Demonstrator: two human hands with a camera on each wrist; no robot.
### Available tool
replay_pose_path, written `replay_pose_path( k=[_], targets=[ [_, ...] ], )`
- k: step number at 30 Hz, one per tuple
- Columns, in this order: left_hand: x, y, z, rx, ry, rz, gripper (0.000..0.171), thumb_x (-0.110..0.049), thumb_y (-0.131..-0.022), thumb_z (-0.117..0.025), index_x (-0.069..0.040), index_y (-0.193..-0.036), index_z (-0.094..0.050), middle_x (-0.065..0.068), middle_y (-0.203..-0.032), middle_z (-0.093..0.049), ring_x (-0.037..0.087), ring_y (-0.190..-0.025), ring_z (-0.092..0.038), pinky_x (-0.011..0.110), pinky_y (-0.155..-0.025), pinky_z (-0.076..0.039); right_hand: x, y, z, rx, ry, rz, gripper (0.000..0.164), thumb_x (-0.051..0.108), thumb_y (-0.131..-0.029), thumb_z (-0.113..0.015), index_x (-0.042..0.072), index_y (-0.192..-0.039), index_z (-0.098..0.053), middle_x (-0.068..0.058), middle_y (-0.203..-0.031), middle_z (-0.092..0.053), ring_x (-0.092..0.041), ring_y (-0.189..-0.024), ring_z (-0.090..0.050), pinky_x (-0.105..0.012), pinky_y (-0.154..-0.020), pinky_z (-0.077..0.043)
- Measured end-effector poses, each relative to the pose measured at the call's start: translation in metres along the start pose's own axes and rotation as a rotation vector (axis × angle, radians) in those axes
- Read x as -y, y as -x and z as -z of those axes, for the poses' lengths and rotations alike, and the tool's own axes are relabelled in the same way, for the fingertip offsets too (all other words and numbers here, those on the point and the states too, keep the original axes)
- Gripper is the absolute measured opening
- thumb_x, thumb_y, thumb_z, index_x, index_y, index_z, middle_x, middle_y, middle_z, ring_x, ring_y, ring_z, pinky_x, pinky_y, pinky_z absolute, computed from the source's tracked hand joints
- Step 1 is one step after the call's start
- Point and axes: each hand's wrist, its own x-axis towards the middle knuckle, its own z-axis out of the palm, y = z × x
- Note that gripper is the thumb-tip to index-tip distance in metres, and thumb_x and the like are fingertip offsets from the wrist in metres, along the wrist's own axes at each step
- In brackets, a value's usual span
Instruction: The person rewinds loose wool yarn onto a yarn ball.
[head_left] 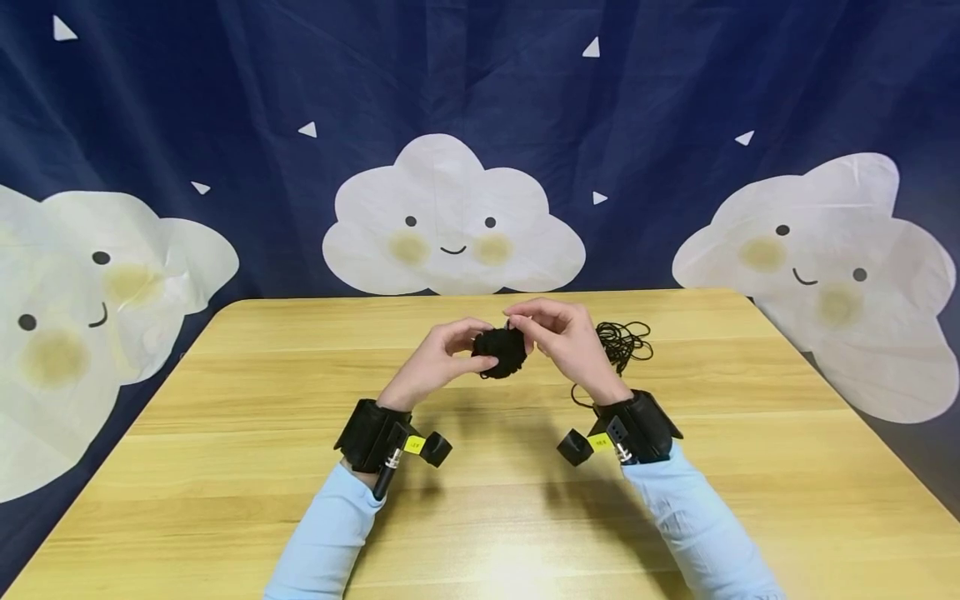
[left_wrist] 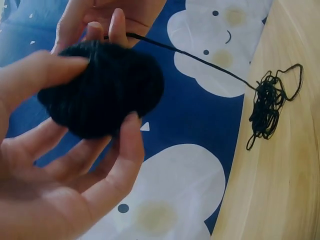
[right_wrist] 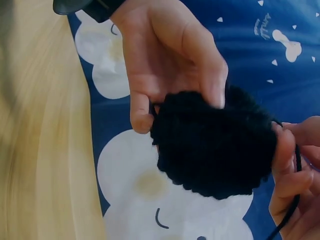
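A ball of black yarn is held up over the table by my left hand, thumb on the near side and fingers round the rest. In the left wrist view the yarn ball sits between thumb and fingertips. At its upper right, my right hand pinches the strand of yarn close against the ball. From those fingers the strand runs to a loose heap of black yarn on the table. The right wrist view shows the strand passing across the right fingers.
The loose yarn heap lies on the wooden table, right of and behind the right hand. Behind the table's far edge hangs a dark blue curtain with white clouds. Black cameras are strapped to both wrists.
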Motion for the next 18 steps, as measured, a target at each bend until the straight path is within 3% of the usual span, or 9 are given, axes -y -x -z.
replay_pose_path(
  k=[5, 8, 13, 16, 18],
  targets=[
    [0.0, 0.0, 0.0, 0.093, 0.036, -0.006, 0.034, -0.01, -0.08, -0.066, -0.007, -0.113, -0.056, 0.01, -0.106, -0.06, 0.02, -0.098, -0.056, 0.034, -0.079, -0.048, -0.01, -0.002, 0.003, -0.018, -0.086, -0.076, 0.023, 0.018, -0.086, -0.06, 0.001, -0.101, -0.065, 0.003, -0.081, -0.066, -0.009, -0.069, -0.055, -0.018, -0.062, -0.048],
    [-0.001, 0.001, 0.0, 0.117, 0.096, -0.015, 0.036, -0.009, -0.081, -0.065, -0.005, -0.115, -0.054, 0.012, -0.109, -0.059, 0.021, -0.1, -0.056, 0.035, -0.081, -0.049, -0.019, -0.002, 0.004, -0.015, -0.114, -0.111, 0.023, 0.015, -0.088, -0.058, 0.0, -0.104, -0.064, 0.006, -0.093, -0.066, -0.007, -0.073, -0.054, -0.018, -0.063, -0.046],
    [-0.003, 0.002, 0.0, 0.056, 0.19, -0.032, 0.034, -0.006, -0.082, -0.063, -0.001, -0.114, -0.053, 0.014, -0.109, -0.059, 0.023, -0.098, -0.058, 0.036, -0.082, -0.05, -0.032, 0.0, 0.0, 0.0, -0.092, -0.128, 0.022, 0.002, -0.088, -0.051, -0.006, -0.106, -0.062, -0.003, -0.098, -0.064, -0.006, -0.074, -0.054, -0.02, -0.068, -0.045],
    [-0.003, 0.002, 0.0, 0.005, 0.212, -0.044, 0.032, -0.007, -0.083, -0.063, -0.001, -0.113, -0.053, 0.013, -0.108, -0.059, 0.025, -0.099, -0.058, 0.037, -0.083, -0.049, -0.036, 0.001, -0.004, -0.004, -0.075, -0.14, 0.021, 0.002, -0.087, -0.052, -0.008, -0.102, -0.062, -0.011, -0.094, -0.066, -0.006, -0.077, -0.058, -0.025, -0.077, -0.047],
    [-0.003, 0.002, 0.0, -0.033, 0.215, -0.041, 0.033, -0.009, -0.083, -0.063, -0.003, -0.114, -0.053, 0.012, -0.109, -0.058, 0.025, -0.101, -0.057, 0.037, -0.085, -0.048, -0.038, 0.002, -0.007, -0.004, -0.066, -0.144, 0.02, 0.002, -0.087, -0.053, -0.008, -0.1, -0.063, -0.013, -0.091, -0.066, -0.007, -0.074, -0.058, -0.029, -0.077, -0.048]
  ],
)
